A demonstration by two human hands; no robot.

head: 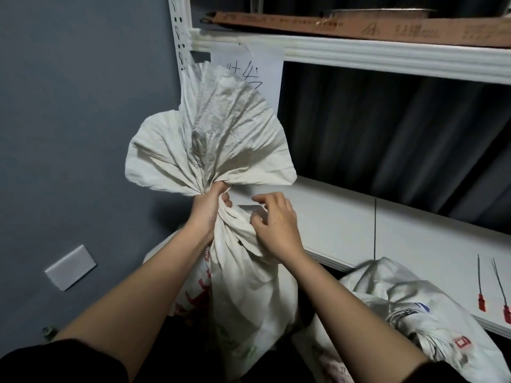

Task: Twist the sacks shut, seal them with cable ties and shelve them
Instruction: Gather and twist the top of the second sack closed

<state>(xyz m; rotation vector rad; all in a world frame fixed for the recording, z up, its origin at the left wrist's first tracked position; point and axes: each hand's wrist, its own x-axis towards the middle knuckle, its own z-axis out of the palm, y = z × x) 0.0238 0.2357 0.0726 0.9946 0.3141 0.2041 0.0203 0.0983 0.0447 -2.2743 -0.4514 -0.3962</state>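
Note:
A white woven sack (249,286) with red print stands upright in front of me, its loose mouth fanned out above a gathered neck. My left hand (210,205) grips that neck tightly just under the fan. My right hand (273,222) rests on the bunched cloth right below the neck, fingers bent against the fabric. A second white sack (409,308) lies at the lower right beside the shelf. Two cable ties with red heads (482,299) lie on the white shelf board (359,230) at the far right, and a third thin black tie lies further left on it.
A white metal shelving unit stands ahead, its upright post (179,37) at the left. A cardboard piece (359,26) lies on the upper shelf, and a handwritten paper label (262,67) hangs below it. Grey wall with a white switch plate (70,268) is on the left.

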